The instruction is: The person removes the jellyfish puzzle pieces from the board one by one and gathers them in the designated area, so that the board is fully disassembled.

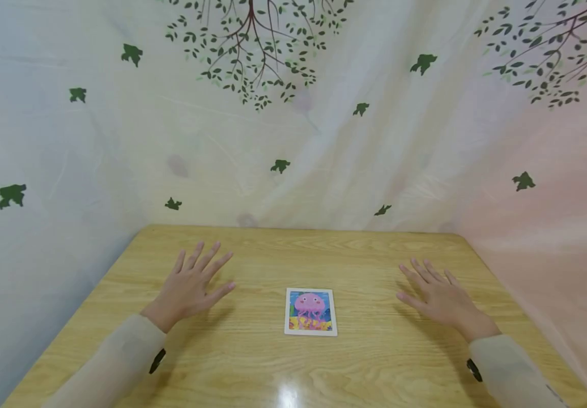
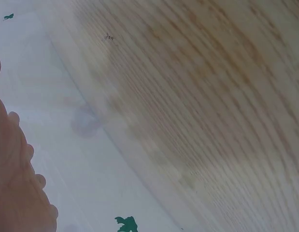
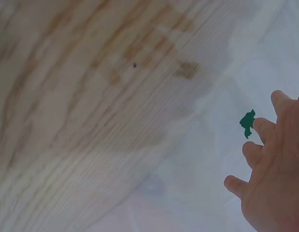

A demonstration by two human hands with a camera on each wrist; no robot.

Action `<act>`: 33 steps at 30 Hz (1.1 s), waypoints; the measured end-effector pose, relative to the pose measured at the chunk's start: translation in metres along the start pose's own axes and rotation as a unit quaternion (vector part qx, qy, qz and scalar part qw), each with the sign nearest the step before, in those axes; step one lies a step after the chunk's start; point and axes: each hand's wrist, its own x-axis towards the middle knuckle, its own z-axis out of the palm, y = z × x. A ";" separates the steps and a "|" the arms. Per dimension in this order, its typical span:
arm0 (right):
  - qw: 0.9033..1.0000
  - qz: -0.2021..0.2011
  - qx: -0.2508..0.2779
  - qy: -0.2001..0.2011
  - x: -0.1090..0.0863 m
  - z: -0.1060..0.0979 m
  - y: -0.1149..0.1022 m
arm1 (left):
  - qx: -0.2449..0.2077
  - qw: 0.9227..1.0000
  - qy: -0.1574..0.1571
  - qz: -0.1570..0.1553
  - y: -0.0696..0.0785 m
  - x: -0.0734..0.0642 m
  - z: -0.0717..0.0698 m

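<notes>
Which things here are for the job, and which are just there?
Probably for the job:
card, lying between the hands, untouched
left hand
right hand

Just there:
table, under the card
cloth, behind the table

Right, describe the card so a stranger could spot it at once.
Find the yellowish table, then look between left hand and right hand. The card lies flat there: its white border and pink jellyfish picture set it apart from both hands.

Wood tbl (image 1: 365, 357); pale curtain (image 1: 319, 187) behind w/ leafy branch prints (image 1: 252, 21).
</notes>
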 end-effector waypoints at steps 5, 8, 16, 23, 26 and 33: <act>1.000 0.001 0.004 -0.001 0.000 0.001 -0.001 | -0.003 1.000 -0.001 0.000 0.000 -0.001 0.000; 1.000 0.001 0.004 -0.001 -0.001 0.002 -0.002 | -0.008 1.000 -0.004 -0.003 0.000 -0.002 0.001; 1.000 -0.004 0.017 0.007 0.001 0.003 -0.007 | -0.040 0.999 -0.002 0.000 0.005 0.000 0.004; 0.998 -0.016 0.067 0.006 0.006 0.007 -0.014 | -0.070 0.997 -0.022 0.024 0.014 0.002 0.013; 0.997 -0.021 0.074 -0.004 0.008 0.005 -0.021 | -0.086 0.994 -0.043 0.053 0.021 0.005 0.016; 0.993 -0.043 0.104 -0.020 0.011 0.002 -0.034 | -0.104 0.984 -0.089 0.116 0.044 0.016 0.025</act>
